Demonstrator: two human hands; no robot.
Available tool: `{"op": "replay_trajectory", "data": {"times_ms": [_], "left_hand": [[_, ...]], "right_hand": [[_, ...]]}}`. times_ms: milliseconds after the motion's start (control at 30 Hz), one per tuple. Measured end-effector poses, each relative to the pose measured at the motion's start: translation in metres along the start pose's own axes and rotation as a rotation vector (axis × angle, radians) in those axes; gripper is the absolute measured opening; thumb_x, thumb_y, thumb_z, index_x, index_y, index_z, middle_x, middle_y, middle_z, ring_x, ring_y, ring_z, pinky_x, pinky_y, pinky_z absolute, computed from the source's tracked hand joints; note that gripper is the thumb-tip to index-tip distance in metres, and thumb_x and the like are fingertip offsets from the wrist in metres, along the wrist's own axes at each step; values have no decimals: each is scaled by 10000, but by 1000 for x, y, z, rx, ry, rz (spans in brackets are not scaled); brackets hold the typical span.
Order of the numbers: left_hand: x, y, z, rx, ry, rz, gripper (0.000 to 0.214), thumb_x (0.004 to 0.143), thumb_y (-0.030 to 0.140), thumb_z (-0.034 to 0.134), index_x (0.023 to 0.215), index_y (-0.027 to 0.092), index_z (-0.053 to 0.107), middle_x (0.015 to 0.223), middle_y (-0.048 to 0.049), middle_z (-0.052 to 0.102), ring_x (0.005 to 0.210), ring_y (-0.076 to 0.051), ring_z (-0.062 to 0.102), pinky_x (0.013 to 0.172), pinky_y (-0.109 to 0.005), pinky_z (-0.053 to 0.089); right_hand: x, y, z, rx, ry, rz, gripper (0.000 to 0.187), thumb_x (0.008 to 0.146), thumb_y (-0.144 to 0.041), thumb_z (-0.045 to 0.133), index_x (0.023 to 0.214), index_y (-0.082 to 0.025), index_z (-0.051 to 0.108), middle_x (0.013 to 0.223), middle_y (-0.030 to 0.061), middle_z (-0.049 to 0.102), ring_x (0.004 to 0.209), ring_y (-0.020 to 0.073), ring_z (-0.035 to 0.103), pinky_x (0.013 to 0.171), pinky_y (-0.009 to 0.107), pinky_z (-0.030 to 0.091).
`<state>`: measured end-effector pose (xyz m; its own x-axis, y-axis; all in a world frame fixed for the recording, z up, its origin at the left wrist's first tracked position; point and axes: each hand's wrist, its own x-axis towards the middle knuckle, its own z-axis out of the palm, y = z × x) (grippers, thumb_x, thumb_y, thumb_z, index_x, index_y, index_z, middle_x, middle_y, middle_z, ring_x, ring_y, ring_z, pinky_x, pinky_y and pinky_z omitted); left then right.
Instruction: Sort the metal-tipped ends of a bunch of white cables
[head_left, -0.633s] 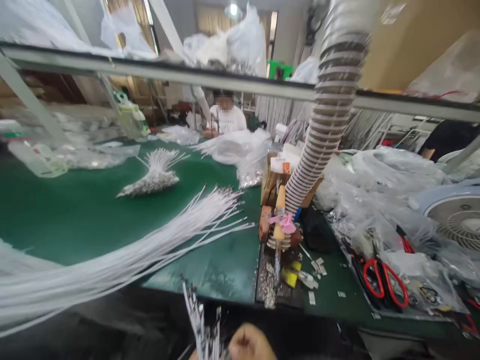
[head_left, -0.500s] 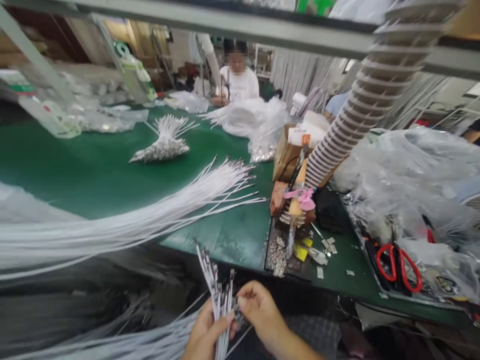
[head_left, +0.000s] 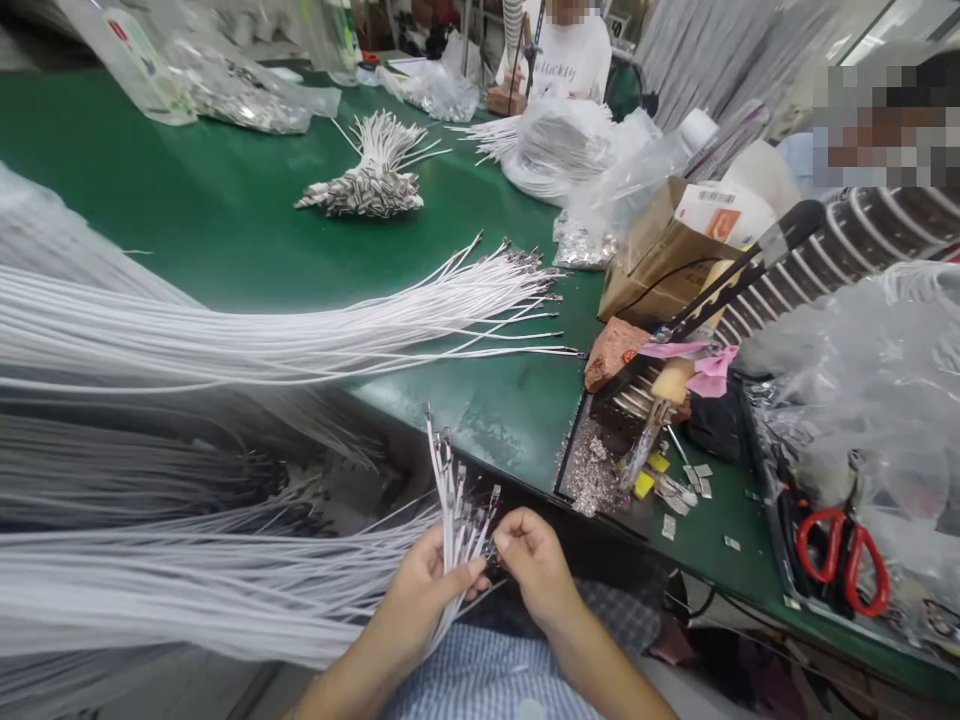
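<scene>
Down at the table's (head_left: 225, 220) near edge, my left hand (head_left: 427, 590) grips a fan of white wires (head_left: 450, 500), tips up, above my lap. Just beside it, my right hand (head_left: 536, 565) pinches at their metal ends. Further right, the soldering iron (head_left: 652, 440) stands on the table, and red scissors (head_left: 840, 555) lie near the right edge.

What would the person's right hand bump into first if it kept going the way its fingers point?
The right hand points left, at the bunch of white wires that the left hand holds upright. It already touches those wire ends, so it would likely press into the bunch, then the left hand's fingers.
</scene>
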<state>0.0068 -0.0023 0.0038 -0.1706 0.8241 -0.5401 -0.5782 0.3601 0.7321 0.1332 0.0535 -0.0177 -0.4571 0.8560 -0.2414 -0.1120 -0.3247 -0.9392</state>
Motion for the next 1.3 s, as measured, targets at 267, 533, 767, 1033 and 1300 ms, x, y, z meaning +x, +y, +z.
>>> {"op": "replay_trajectory", "data": {"times_ms": [267, 533, 767, 1033, 1300], "left_hand": [[0, -2, -1, -23, -37, -17, 303, 608, 191, 779, 853, 149, 607, 687, 9, 636, 559, -113, 577, 536, -213, 477], [3, -7, -5, -26, -78, 31, 286, 654, 209, 757, 906, 158, 632, 791, -32, 687, 725, -164, 621, 661, -253, 506], [4, -4, -3, -20, -66, 56, 288, 652, 199, 752, 918, 161, 648, 884, -56, 703, 865, -204, 624, 767, -267, 484], [6, -8, -8, 32, -94, 118, 258, 695, 184, 717, 943, 185, 644, 922, -41, 699, 905, -199, 610, 801, -264, 453], [6, -9, -8, 41, -65, 108, 258, 681, 198, 726, 927, 179, 650, 874, -32, 699, 841, -190, 612, 753, -254, 462]], "right_hand": [[4, 2, 1, 71, 9, 25, 278, 736, -421, 639, 715, -164, 535, 603, -32, 461, 523, 89, 391, 517, 200, 347], [8, -3, 5, 18, -39, -26, 331, 749, -446, 627, 651, -156, 499, 582, -33, 454, 507, 84, 394, 499, 198, 344], [2, -9, 3, -1, -104, -71, 305, 815, -441, 559, 725, -149, 550, 642, -9, 499, 576, 103, 450, 572, 216, 382], [4, -1, 5, 30, -142, -21, 322, 724, -443, 658, 730, -183, 469, 637, -40, 432, 548, 90, 388, 515, 196, 344], [4, 1, 8, 35, -78, -26, 322, 746, -408, 640, 674, -183, 421, 616, -42, 435, 530, 87, 394, 509, 197, 338]]}}
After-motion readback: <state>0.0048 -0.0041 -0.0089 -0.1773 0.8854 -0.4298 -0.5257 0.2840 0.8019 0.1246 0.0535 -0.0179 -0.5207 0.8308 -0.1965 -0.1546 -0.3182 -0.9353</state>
